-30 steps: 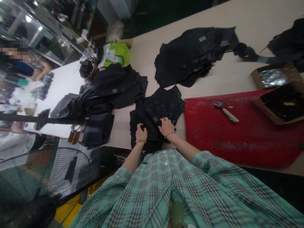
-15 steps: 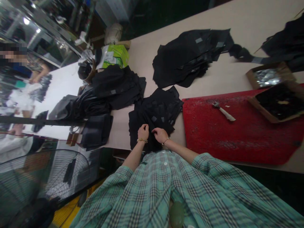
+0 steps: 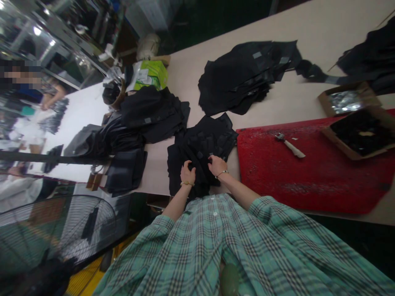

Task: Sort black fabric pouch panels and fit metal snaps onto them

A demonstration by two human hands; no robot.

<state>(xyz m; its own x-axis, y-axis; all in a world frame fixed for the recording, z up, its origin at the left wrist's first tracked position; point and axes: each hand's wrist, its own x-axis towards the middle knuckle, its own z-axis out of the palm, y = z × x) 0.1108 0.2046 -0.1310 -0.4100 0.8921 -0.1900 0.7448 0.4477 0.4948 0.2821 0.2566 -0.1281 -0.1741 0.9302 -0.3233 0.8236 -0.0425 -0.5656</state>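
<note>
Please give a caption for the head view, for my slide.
Left hand and right hand on stacked black fabric pieces beside a red mat.

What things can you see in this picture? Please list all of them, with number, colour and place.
fabric pile: one, black, on the table under both hands
table: one, beige, under most things
fabric stacks: at least five, black, on the table around the pile
mat: one, red, on the table, right of the hands
small hammer: one, pale handle, on the mat
cardboard trays: two, brown, near the mat's far edge
package: one, green, on the table, far left
fan: one, dark, left of the table
co-worker: one, background left
left hand: one, on the pile
right hand: one, on the pile
plaid shirt: one, green, worn by the person
</note>
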